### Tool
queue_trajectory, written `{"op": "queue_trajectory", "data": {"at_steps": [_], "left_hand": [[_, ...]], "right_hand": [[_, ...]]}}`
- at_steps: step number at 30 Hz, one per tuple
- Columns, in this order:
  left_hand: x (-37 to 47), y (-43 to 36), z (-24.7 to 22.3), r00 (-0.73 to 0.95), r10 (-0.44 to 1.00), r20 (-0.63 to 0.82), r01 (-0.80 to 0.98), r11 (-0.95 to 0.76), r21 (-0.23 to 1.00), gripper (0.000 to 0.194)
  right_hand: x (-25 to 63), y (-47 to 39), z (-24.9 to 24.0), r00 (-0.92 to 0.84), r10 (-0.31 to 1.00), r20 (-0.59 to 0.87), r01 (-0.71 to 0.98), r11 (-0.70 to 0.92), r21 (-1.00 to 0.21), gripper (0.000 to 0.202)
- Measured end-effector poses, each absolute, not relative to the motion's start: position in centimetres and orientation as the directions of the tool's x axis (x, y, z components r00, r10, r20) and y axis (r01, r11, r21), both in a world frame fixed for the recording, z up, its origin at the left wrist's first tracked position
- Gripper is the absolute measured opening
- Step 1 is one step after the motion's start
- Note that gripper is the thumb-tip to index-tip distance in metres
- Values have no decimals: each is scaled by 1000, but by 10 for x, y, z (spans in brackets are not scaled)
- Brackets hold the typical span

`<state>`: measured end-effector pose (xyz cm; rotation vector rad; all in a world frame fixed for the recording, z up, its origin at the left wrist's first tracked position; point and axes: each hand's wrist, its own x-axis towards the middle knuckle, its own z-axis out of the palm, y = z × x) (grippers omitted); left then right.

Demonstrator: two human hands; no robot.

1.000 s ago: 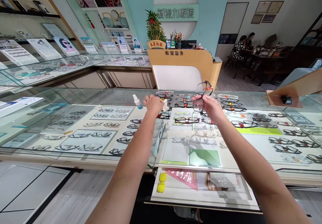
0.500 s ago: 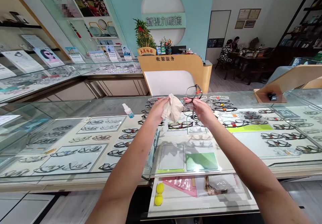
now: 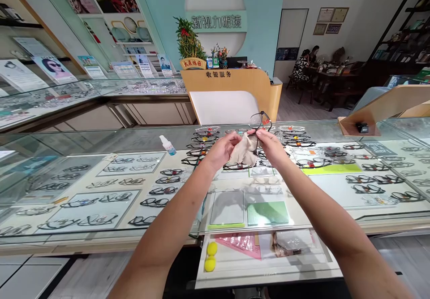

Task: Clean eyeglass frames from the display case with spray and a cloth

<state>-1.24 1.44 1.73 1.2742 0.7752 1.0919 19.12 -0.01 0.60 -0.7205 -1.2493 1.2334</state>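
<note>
a person's left hand (image 3: 222,150) is clamped on a pale cloth (image 3: 247,150), which covers the lower part of a pair of dark-rimmed glasses (image 3: 261,120); the right hand (image 3: 269,145) grips the glasses, held up on end above a glass-topped bench (image 3: 141,140). to the left, a white spray bottle (image 3: 167,145) is on the bench; below, a pulled-out drawer (image 3: 268,275) holds two yellow round things (image 3: 210,257)

The one view, head-worn, faces forward and down across the surface (image 3: 141,140) from its near side, the left hand (image 3: 219,153) and right hand (image 3: 273,147) close at mid-frame, the wall (image 3: 265,34) far beyond.
</note>
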Motion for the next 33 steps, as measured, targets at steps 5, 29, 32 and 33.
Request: {"op": "queue_trajectory", "data": {"at_steps": [5,29,32,33], "left_hand": [[-9,7,17,351,936,17,-301,96,949,61],[-3,10,5,276,937,215,-256,-144,956,61],[-3,10,8,152,942,298,-213,-263,941,61],[-3,9,8,132,942,308,-197,-279,940,61]], "right_hand": [[189,-4,7,-158,936,314,-269,265,-926,41],[184,-14,10,45,792,608,139,598,-789,40],[181,-20,7,-5,641,767,456,684,-569,34],[180,-21,6,-22,622,783,513,680,-525,34]]}}
